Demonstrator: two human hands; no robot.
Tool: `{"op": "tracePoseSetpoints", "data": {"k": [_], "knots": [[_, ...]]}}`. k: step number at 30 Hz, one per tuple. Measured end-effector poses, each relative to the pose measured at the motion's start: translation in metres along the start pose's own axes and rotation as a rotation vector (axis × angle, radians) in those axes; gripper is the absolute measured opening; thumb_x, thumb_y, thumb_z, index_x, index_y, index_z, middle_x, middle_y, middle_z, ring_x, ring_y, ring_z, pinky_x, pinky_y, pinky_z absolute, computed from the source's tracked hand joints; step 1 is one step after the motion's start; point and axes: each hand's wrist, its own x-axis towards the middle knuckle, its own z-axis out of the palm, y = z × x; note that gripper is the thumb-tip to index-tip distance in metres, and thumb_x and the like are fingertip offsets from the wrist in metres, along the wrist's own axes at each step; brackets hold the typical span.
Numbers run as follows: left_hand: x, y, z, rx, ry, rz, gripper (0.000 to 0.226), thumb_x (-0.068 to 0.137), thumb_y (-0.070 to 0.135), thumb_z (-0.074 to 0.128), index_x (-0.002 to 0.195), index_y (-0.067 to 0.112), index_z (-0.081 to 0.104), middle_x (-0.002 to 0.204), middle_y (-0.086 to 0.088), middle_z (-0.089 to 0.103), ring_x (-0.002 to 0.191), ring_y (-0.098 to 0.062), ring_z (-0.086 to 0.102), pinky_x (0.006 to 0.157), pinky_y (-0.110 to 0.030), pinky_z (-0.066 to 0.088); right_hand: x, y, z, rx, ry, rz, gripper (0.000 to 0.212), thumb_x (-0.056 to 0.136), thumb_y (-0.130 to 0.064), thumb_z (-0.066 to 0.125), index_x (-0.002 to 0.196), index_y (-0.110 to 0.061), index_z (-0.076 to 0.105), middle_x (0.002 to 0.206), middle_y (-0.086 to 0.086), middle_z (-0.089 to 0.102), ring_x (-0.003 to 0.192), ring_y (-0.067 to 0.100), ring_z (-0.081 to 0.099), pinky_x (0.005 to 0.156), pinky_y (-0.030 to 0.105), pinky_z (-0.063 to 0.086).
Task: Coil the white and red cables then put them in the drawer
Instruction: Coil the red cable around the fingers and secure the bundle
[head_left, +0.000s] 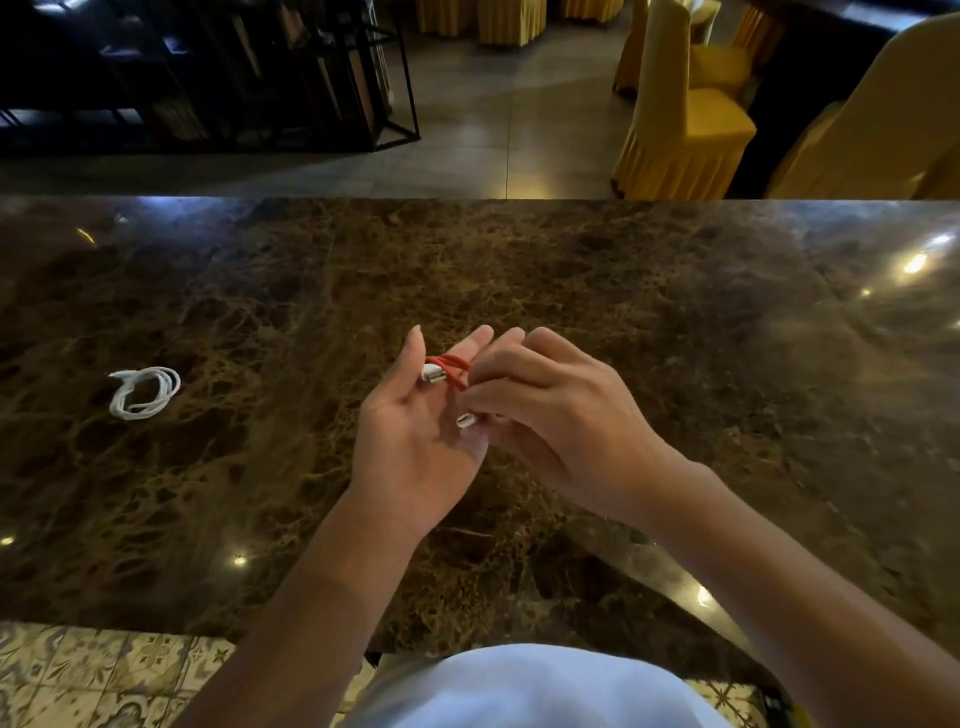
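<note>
Inspector: Your left hand (415, 436) is palm up, fingers spread wide. The red cable (451, 370) lies bunched across those fingers, with two white plugs showing.

Operator: And my right?

Inspector: Your right hand (545, 410) is curled narrow, fingertips pinching the red cable against your left fingers.

Operator: Room to work?

Inspector: The counter (623, 312) is bare around both hands, its near edge just below your wrists. One white cable (144, 391), coiled, lies well apart on your left. Count: two cables. Beyond the far edge, yellow-covered chairs (685, 114).
</note>
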Motion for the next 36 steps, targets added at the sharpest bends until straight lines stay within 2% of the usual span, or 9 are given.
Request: {"op": "tracePoseSetpoints", "data": {"k": [3, 7, 14, 17, 19, 21, 25, 32, 36], "knots": [[0.002, 0.0, 0.001, -0.023, 0.034, -0.055, 0.072, 0.107, 0.056, 0.035, 0.159, 0.006, 0.035, 0.156, -0.019, 0.053, 0.145, -0.034, 0.05, 0.114, -0.046, 0.049, -0.006, -0.005, 0.013, 0.3, 0.064, 0.167, 0.018, 0.1, -0.02, 0.066, 0.108, -0.006, 0.075, 0.109, 0.002, 0.074, 0.098, 0.02, 0.068, 0.082, 0.04, 0.055], [0.007, -0.004, -0.007, -0.045, 0.164, -0.058, 0.073, 0.107, 0.058, 0.032, 0.16, 0.007, 0.035, 0.155, -0.019, 0.053, 0.148, -0.034, 0.045, 0.116, -0.052, 0.037, -0.017, -0.02, 0.03, 0.614, 0.046, 0.358, 0.006, 0.101, -0.011, 0.065, 0.105, -0.008, 0.068, 0.088, -0.018, 0.066, 0.074, -0.002, 0.066, 0.066, 0.012, 0.047], [0.009, -0.004, -0.015, -0.243, 0.188, -0.081, 0.079, 0.107, 0.056, 0.037, 0.161, 0.0, 0.026, 0.156, -0.029, 0.046, 0.147, -0.042, 0.044, 0.11, -0.058, 0.04, -0.032, -0.02, 0.027, 0.762, 0.003, 0.415, 0.017, 0.104, -0.017, 0.06, 0.111, -0.004, 0.068, 0.087, 0.005, 0.072, 0.06, 0.011, 0.063, 0.056, 0.02, 0.046], [0.002, -0.022, -0.008, -0.054, 0.115, 0.047, 0.074, 0.105, 0.054, 0.039, 0.163, 0.009, 0.025, 0.156, -0.019, 0.052, 0.146, -0.033, 0.049, 0.117, -0.049, 0.04, -0.027, -0.018, 0.013, 1.05, 0.144, 0.554, 0.02, 0.104, -0.016, 0.055, 0.102, 0.002, 0.063, 0.073, 0.017, 0.064, 0.046, 0.01, 0.049, 0.042, 0.018, 0.038], [-0.003, -0.033, -0.006, 0.137, 0.023, 0.146, 0.077, 0.101, 0.051, 0.048, 0.164, 0.012, 0.023, 0.159, -0.011, 0.051, 0.147, -0.025, 0.049, 0.12, -0.04, 0.04, -0.02, -0.016, 0.006, 1.111, 0.243, 0.752, 0.025, 0.105, -0.017, 0.053, 0.099, 0.005, 0.062, 0.064, 0.004, 0.062, 0.042, 0.007, 0.046, 0.039, 0.017, 0.036], [-0.006, -0.038, -0.007, 0.289, -0.035, 0.183, 0.089, 0.095, 0.052, 0.064, 0.164, 0.014, 0.023, 0.161, -0.006, 0.049, 0.15, -0.02, 0.045, 0.122, -0.033, 0.037, -0.016, -0.013, 0.005, 0.972, 0.234, 0.882, 0.025, 0.105, -0.022, 0.056, 0.096, -0.002, 0.067, 0.062, -0.004, 0.063, 0.044, 0.005, 0.051, 0.042, 0.018, 0.038], [-0.007, -0.033, -0.007, 0.384, -0.035, 0.195, 0.107, 0.082, 0.06, 0.078, 0.164, 0.018, 0.023, 0.163, 0.001, 0.047, 0.151, -0.015, 0.043, 0.12, -0.028, 0.039, -0.012, -0.02, 0.005, 0.54, 0.148, 0.827, 0.013, 0.099, -0.034, 0.067, 0.094, -0.022, 0.07, 0.073, -0.007, 0.071, 0.061, 0.008, 0.067, 0.053, 0.025, 0.053], [-0.007, -0.033, -0.007, 0.41, -0.091, 0.205, 0.089, 0.083, 0.061, 0.076, 0.156, 0.028, 0.035, 0.165, 0.002, 0.044, 0.153, -0.015, 0.039, 0.124, -0.035, 0.032, -0.011, -0.027, 0.005, 0.286, 0.226, 0.741, 0.01, 0.098, -0.036, 0.069, 0.105, -0.033, 0.076, 0.089, -0.013, 0.071, 0.082, 0.011, 0.068, 0.069, 0.043, 0.059], [-0.01, -0.033, -0.007, 0.412, -0.068, 0.198, 0.102, 0.081, 0.061, 0.078, 0.161, 0.02, 0.03, 0.163, -0.001, 0.046, 0.152, -0.016, 0.04, 0.125, -0.037, 0.029, -0.011, -0.016, -0.002, 0.306, 0.09, 0.709, 0.016, 0.098, -0.034, 0.069, 0.112, -0.031, 0.077, 0.1, -0.008, 0.062, 0.087, 0.01, 0.063, 0.074, 0.035, 0.058]]}}
